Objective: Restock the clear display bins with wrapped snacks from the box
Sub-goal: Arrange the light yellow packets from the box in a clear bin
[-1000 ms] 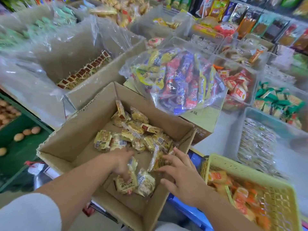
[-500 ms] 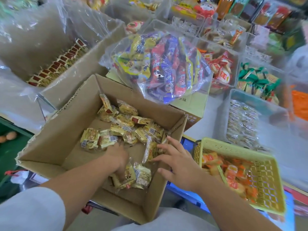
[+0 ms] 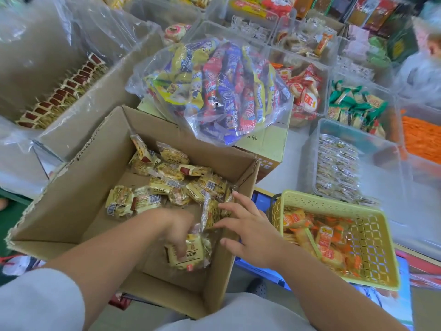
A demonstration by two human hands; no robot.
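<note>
**Operator:** Where do we locate the stock?

**Inspector:** We find the wrapped snacks (image 3: 167, 185) in the open cardboard box (image 3: 71, 204), low and central in the head view. They lie loose and are bunched toward the far and right walls (pale yellow wrappers, several with the barcode up).

**Operator:** What is the state of the left hand?

**Inspector:** We record the left hand (image 3: 177, 231) inside the box, near its right wall. Its fingers curl down over a yellow packet (image 3: 193, 258) and grip it. We cannot tell whether that packet is lifted off the box floor.

**Operator:** And the right hand?

**Inspector:** We see the right hand (image 3: 248, 232) above the box's right wall, with its fingers spread wide and straight. Its fingertips touch packets standing on edge against that wall, and it holds nothing.

**Operator:** Where are the bins?

**Inspector:** We note a clear bin (image 3: 379, 158) beyond the box to the right, part filled with small silvery packets. Further clear bins (image 3: 327, 68) behind it hold red, green and orange wrappers. A yellow basket (image 3: 334, 204) of orange packets sits just right of the box, near the right hand. A clear bag (image 3: 214, 91) of multicoloured packets rests on a closed carton (image 3: 269, 139) directly behind the box.
</note>
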